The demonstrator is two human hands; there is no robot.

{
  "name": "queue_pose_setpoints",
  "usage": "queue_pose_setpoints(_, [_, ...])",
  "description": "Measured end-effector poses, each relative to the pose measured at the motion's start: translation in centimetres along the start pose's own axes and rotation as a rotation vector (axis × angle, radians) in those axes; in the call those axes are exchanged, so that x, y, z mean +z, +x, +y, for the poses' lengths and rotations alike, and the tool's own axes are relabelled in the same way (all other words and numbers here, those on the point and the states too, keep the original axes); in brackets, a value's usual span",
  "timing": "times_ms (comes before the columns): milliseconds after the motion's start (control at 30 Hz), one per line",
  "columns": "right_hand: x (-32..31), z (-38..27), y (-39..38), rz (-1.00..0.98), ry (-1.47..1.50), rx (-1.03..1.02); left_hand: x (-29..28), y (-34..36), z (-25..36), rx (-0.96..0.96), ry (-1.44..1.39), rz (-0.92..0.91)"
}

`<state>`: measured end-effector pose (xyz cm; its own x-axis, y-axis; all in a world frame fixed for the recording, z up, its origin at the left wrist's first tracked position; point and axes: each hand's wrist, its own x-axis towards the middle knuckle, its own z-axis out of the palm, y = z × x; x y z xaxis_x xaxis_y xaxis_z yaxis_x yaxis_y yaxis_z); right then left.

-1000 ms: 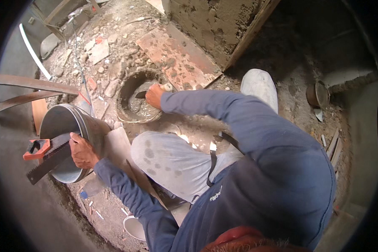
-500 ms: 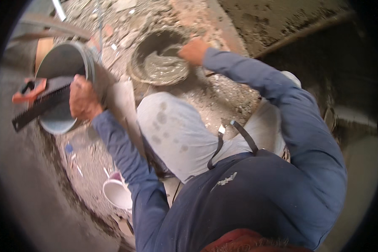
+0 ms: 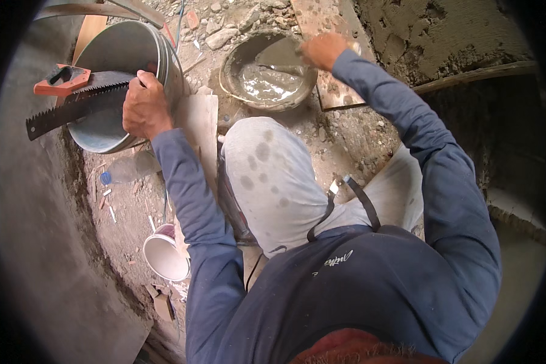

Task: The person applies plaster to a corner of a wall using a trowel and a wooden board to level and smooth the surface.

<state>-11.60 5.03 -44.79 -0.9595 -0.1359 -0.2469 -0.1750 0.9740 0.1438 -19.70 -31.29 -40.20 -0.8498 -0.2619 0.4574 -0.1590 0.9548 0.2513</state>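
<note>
Rubbly ground (image 3: pixel 346 134) underlies the forward-reaching right hand (image 3: pixel 322 51), grip wrapped around a trowel (image 3: pixel 354 47).

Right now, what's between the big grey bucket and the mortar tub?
The head view shows stony dirt and a pale board's far end between the grey bucket and mortar tub.

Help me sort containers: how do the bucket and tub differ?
The bucket is taller; the tub is squat. The tub holds wet grey mix, while a black toothed blade shows across the bucket's mouth. Both are round and open-topped.
</note>
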Motion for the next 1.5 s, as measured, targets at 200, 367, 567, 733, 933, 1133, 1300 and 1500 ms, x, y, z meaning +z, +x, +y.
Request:
queue_pose_setpoints(200, [3.8,-4.0,0.0,-0.265,0.401,-0.046,-0.5,-0.3,-0.1,0.056,-0.012,0.067])
queue_pose_setpoints(367, [4.7,-2.5,-5.4,-0.17,1.016,0.065,-0.6,-0.5,0.1,0.025,-0.038,0.021])
queue_pose_setpoints(567, [9.9,-2.1,-8.3,0.093,0.876,0.198,-0.9,-0.2,0.7,0.01,0.0,-0.07])
queue_pose_setpoints(733, [6.5,-2.2,-13.9,0.253,0.85,0.351,-0.4,0.7,-1.1,-0.014,0.053,-0.08])
queue_pose_setpoints(933, [0.1,-1.8,-22.3,-0.084,1.376,0.383,0.1,0.4,-1.4,-0.022,0.044,-0.052])
queue_pose_setpoints(1133, [3.4,5.0,-31.9,0.016,1.769,0.955,-0.4,0.1,-0.6,-0.017,0.034,-0.067])
queue_pose_setpoints(1300, [-9.6,6.6,-33.9,0.503,1.247,0.967,-0.1,0.4,-1.5,-0.033,0.047,-0.119])
queue_pose_setpoints(1500, [-6.3,4.8,-31.1,0.433,1.716,0.578,0.0,0.7,-1.6,-0.03,0.027,-0.111])
